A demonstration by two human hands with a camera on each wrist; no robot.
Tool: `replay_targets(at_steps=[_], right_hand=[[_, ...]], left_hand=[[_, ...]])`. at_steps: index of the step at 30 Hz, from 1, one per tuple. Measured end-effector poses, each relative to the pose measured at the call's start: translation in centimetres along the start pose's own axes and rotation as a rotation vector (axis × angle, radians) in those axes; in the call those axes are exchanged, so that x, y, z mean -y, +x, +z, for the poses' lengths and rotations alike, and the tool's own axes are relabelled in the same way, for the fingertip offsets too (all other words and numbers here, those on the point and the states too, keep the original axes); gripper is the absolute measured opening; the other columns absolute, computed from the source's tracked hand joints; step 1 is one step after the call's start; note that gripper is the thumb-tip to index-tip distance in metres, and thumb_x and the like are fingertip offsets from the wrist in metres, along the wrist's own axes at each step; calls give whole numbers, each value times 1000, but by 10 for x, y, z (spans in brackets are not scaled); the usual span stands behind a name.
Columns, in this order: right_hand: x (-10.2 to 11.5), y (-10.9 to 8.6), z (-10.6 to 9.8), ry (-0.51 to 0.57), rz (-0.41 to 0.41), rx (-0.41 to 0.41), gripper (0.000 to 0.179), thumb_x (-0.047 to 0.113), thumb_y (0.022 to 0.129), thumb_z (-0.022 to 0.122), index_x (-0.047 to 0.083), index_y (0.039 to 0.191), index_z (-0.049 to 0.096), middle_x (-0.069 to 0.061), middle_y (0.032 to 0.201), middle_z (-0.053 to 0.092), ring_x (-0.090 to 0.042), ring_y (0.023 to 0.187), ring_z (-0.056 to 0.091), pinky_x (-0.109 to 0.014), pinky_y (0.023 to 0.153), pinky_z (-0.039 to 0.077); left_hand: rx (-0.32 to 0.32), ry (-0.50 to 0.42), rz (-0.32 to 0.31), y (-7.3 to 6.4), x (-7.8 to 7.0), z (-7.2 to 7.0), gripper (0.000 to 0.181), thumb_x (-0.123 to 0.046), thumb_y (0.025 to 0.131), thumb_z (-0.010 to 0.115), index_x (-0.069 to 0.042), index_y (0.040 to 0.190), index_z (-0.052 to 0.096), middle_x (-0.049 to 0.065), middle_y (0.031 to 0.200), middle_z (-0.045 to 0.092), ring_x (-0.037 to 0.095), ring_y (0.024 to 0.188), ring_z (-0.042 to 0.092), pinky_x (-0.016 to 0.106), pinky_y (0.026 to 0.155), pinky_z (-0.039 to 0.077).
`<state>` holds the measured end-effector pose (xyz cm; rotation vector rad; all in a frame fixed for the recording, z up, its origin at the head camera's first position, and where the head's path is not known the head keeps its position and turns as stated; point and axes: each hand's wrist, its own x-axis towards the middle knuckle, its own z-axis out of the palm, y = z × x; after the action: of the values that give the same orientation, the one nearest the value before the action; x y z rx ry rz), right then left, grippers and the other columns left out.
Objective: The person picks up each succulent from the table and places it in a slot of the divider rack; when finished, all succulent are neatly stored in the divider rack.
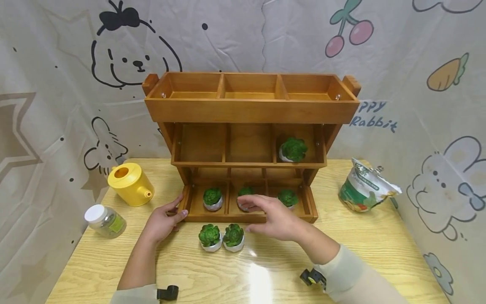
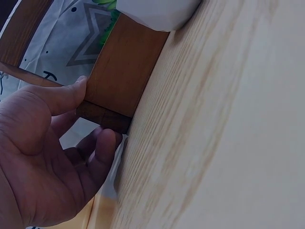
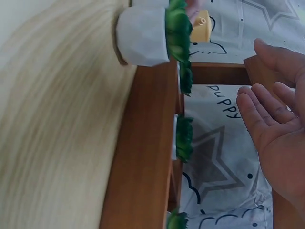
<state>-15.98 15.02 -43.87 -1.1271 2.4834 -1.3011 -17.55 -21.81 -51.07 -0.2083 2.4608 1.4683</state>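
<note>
Fingers (image 1: pixel 253 199) of the right hand (image 1: pixel 279 217) hang apart, empty, by three plants (image 1: pixel 212 198) low in the shelf (image 1: pixel 250 112); the left hand (image 1: pixel 161 223) pinches its corner (image 2: pixel 106 113), probably to steady it. Two more plants (image 1: pixel 233 237) stand in front on the tabletop (image 1: pixel 212 278), likely for easy reach.

Four green, white-potted plants (image 1: pixel 212 198) sit in the brown three-tier shelf (image 1: pixel 250 111), two more plants (image 1: pixel 210 237) upright before it.
</note>
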Motion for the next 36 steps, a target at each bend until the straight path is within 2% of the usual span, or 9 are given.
replay_targets(at_steps=[8, 13, 18, 22, 29, 36], right_hand=[[-2, -1, 13, 18, 40, 37, 76, 11, 83, 89, 13, 150, 53, -5, 139, 63, -22, 125, 62, -41, 105, 52], [-6, -2, 22, 23, 42, 99, 77, 15, 84, 89, 13, 151, 51, -8, 143, 60, -25, 127, 61, -40, 108, 49], [-7, -2, 30, 3, 37, 145, 79, 19, 83, 90, 10, 151, 51, -5, 146, 59, -17, 129, 59, -35, 109, 48], [-8, -2, 35, 10, 44, 165, 81, 20, 84, 90, 11, 153, 49, -4, 147, 58, -16, 131, 57, -34, 111, 46], [-12, -1, 43, -26, 50, 176, 83, 22, 83, 90, 10, 154, 48, -2, 149, 57, -16, 131, 58, -31, 112, 45], [-16, 0, 47, -75, 85, 164, 84, 26, 82, 91, 16, 154, 49, 4, 149, 56, -17, 133, 56, -33, 112, 44]], left_hand=[[3, -3, 8, 0, 1, 0, 66, -34, 100, 71, -28, 160, 43, 20, 131, 52, 25, 98, 60, 34, 78, 61], [6, -9, 7, 0, 1, 0, 67, -34, 100, 72, -27, 160, 42, 22, 134, 51, 25, 97, 60, 34, 78, 61], [9, -9, 7, 1, 1, 0, 67, -35, 100, 72, -28, 160, 42, 23, 138, 50, 26, 100, 60, 34, 79, 61], [8, -4, 7, 1, 1, 0, 67, -34, 100, 71, -27, 160, 42, 24, 141, 50, 27, 103, 60, 34, 79, 61], [6, 0, 0, 0, 0, 1, 66, -33, 101, 71, -26, 160, 42, 22, 136, 52, 26, 98, 60, 35, 78, 61], [5, -6, -5, 0, 0, 0, 67, -34, 100, 71, -27, 160, 42, 21, 134, 51, 25, 96, 59, 35, 78, 60]])
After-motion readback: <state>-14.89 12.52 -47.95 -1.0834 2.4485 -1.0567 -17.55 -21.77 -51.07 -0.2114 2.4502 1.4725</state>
